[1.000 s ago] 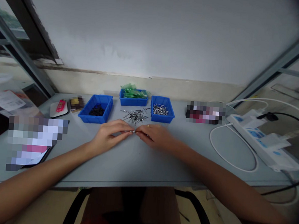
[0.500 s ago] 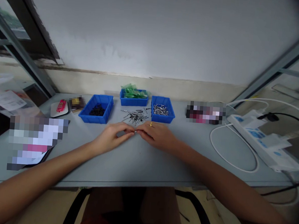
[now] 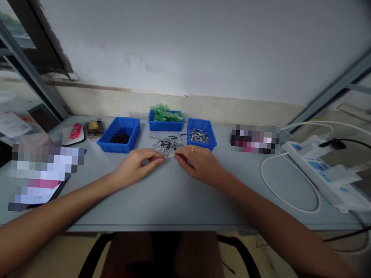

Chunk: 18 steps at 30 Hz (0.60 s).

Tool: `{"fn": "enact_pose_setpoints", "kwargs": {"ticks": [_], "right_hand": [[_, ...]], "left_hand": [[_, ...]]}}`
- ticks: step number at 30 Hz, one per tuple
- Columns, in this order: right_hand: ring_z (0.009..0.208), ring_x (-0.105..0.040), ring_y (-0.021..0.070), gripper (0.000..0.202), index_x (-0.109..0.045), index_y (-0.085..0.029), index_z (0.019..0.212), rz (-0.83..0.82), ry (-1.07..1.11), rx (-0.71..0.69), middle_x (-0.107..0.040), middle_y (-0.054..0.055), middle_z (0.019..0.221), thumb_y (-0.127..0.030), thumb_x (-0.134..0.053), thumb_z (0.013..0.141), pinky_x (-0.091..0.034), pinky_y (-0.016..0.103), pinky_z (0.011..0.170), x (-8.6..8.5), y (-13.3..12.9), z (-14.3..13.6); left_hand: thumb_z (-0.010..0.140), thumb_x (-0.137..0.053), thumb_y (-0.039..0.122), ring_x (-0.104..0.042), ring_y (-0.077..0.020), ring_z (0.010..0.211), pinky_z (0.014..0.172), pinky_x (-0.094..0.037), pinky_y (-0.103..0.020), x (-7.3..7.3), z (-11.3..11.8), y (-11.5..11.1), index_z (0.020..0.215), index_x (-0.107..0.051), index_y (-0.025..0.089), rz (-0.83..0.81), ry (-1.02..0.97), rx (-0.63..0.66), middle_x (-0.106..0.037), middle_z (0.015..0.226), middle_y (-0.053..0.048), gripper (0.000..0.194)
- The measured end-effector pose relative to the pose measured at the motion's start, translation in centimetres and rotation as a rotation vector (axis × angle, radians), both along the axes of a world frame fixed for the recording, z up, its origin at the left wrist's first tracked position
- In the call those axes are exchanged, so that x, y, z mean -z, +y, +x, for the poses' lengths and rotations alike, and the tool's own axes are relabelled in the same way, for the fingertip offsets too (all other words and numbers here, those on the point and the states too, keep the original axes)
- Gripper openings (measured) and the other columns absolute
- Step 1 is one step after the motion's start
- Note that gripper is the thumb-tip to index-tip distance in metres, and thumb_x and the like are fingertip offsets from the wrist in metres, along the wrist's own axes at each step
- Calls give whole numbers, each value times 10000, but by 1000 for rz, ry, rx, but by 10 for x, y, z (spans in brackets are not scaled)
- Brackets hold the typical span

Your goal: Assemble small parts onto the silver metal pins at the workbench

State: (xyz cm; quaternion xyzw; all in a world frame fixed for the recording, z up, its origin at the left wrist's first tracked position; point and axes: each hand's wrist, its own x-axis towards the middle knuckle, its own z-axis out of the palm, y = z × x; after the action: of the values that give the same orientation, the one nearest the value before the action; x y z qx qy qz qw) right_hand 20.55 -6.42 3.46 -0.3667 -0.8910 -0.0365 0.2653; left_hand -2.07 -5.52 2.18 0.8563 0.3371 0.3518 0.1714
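Observation:
A thin metal pin (image 3: 169,156) spans the small gap between my hands. My left hand (image 3: 139,163) pinches one end between thumb and fingertips. At the other end, my right hand (image 3: 199,163), with a yellow ring on a finger, is closed in a pinch. Just beyond the fingertips lies a loose pile of metal pins (image 3: 167,144) with some dark parts. A blue bin (image 3: 200,147) of metal pins stands behind my right hand, and a blue bin (image 3: 115,147) of small black parts is behind my left.
A blue bin (image 3: 165,126) with green plastic packets stands at the back. A white power strip (image 3: 332,179) with cables lies at the right. A pink object (image 3: 75,131) rests on a pale item (image 3: 67,139) at the left, above a blurred-out item.
My hands have drawn slightly apart, my right hand moving a little up and away. More of the thin pin now shows between the fingertips.

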Motion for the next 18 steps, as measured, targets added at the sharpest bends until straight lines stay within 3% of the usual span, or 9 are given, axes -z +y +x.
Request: {"fn": "enact_pose_setpoints", "kwargs": {"ticks": [11, 18], "right_hand": [[764, -597, 142, 278, -608, -172, 953, -71, -47, -14, -673, 46, 824, -311, -368, 966, -391, 262, 686, 5, 3, -1], [678, -559, 120, 217, -614, -167, 960, -189, 0, -73, -646, 21, 742, -295, -439, 943, -360, 240, 631, 9, -1, -9]], "left_hand": [[889, -557, 289, -644, -139, 714, 618, -512, -221, -3, -2, -1, 851, -694, 159, 84, -87, -55, -699, 780, -44, 193], [865, -613, 237, -644, -126, 711, 655, -520, -227, -3, 1, -8, 888, -704, 162, 130, -186, 39, -709, 801, -42, 120]]}}
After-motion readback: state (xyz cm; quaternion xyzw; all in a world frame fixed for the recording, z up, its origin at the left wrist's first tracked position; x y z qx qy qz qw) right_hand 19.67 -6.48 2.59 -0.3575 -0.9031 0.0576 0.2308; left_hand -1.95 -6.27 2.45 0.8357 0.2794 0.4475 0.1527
